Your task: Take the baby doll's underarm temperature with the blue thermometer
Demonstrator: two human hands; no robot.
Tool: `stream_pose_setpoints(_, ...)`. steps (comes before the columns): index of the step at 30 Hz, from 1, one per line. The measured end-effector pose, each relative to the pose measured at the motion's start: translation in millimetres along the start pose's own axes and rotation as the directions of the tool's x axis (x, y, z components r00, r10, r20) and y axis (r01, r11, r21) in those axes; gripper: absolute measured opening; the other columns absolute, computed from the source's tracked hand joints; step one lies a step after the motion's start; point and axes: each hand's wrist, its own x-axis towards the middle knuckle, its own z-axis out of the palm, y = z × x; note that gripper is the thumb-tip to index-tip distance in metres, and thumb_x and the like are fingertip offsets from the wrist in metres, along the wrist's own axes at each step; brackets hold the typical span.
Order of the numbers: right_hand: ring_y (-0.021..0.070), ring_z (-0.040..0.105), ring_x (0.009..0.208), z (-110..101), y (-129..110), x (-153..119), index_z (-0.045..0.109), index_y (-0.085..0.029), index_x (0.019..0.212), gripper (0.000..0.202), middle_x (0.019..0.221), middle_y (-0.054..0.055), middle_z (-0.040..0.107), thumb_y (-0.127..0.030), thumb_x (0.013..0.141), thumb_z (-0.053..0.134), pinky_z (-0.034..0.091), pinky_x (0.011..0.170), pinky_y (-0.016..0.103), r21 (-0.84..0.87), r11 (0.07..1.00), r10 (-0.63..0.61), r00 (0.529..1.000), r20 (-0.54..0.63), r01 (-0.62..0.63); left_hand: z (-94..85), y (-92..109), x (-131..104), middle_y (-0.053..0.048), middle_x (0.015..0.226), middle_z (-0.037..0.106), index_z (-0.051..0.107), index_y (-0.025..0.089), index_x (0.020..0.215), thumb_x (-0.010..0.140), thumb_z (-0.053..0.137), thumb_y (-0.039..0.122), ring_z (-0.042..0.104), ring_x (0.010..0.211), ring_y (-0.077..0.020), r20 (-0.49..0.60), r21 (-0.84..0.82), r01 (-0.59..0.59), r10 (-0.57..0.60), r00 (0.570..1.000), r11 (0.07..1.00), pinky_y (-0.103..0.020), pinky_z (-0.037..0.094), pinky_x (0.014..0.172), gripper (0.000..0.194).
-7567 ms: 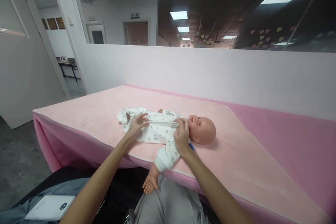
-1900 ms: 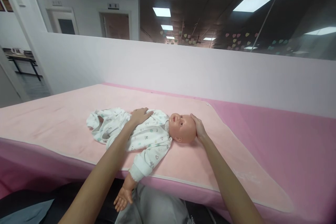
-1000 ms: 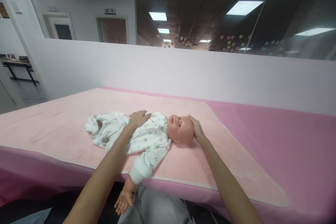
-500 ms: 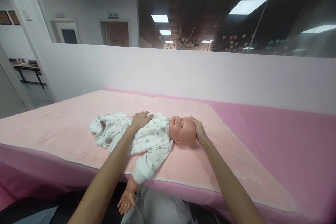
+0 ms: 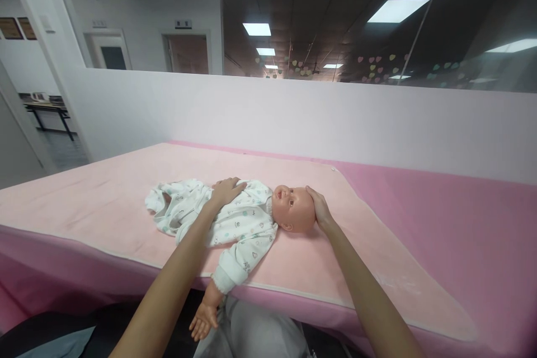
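Note:
A baby doll [image 5: 293, 210] lies on its back with its head toward the right, dressed in a white patterned outfit [image 5: 243, 224]. Flat across the doll's belly rests my left hand [image 5: 227, 191], fingers stretched out. My right hand [image 5: 319, 207] lies against the crown of the doll's bald head, its fingers extended over the top. One doll arm hangs over the near edge, the bare doll hand [image 5: 204, 319] showing below it. The doll's other hand is mostly hidden behind my left hand.
Under the doll is a peach mat [image 5: 109, 190] on a pink-covered table [image 5: 461, 218]. A white half wall [image 5: 293, 117] with glass above it stands behind. My grey-clad legs [image 5: 260, 330] are below the near edge. At far left is a small table [image 5: 46, 106].
Both hands keep their places on the doll. The whole view has shifted very slightly.

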Motion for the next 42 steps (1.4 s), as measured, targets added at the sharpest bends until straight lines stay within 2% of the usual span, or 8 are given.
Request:
stream_pose_setpoints(18,0.0215,0.06,0.082,1.0,-0.7,-1.5,0.066,-0.014,0.078,0.038,0.083,0.005,0.069,-0.05,0.066,0.061,0.045,0.072,0.028,0.023,1.0,0.005,1.0,0.005,-0.005,1.4,-1.3,-0.9,-0.01,0.11,0.061,0.056,0.021,0.105,0.084,0.024,0.055,0.052,0.106,-0.0275,-0.024,0.002,-0.03,0.03,0.999,1.0,-0.042,0.033,0.092,0.051)
stream_pose_setpoints(42,0.0207,0.059,0.075,-0.2,3.3,1.6,0.067,-0.015,0.079,0.045,0.071,0.003,0.067,-0.057,0.064,0.06,0.043,0.07,0.029,-0.014,0.998,-0.056,0.998,0.001,0.056,1.6,-1.0,-0.4,-0.01,0.104,0.064,0.057,0.02,0.101,0.084,0.024,0.054,0.054,0.103,-0.0277,-0.036,0.004,-0.031,0.031,0.999,1.0,-0.042,0.034,0.089,0.05)
